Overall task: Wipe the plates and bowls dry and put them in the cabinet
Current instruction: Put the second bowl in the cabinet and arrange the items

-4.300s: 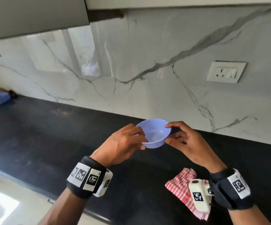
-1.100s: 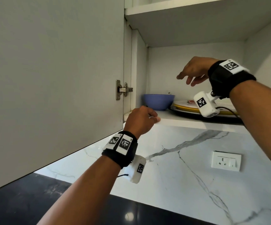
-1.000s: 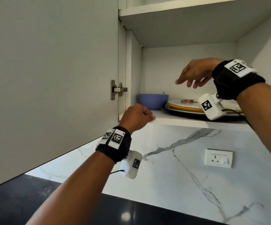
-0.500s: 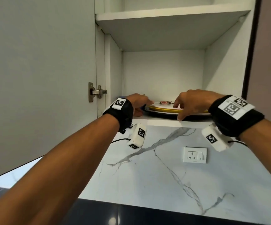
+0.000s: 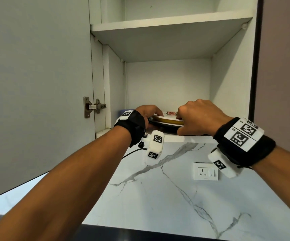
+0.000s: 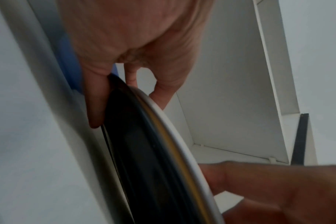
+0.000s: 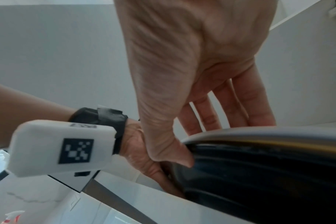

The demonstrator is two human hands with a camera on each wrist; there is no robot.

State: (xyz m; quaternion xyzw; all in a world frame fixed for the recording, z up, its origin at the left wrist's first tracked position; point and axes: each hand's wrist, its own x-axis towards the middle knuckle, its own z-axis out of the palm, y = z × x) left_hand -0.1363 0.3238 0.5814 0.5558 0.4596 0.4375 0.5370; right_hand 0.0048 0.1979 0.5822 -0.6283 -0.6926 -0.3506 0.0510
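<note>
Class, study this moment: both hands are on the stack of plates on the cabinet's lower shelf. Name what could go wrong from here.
1. The stack of plates sits at the shelf's front edge; a pull might tip it off.
2. The left hand and right hand grip only the rims, so the top plate may slide.
3. The blue bowl sits close beside the stack and could get knocked.

Stacked white, yellow and black plates (image 5: 166,120) lie flat on the cabinet's lower shelf (image 5: 184,138).

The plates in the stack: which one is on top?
The white plate with the flower print. The yellow plate lies under it, and the black plate is at the bottom, on the shelf.
</note>
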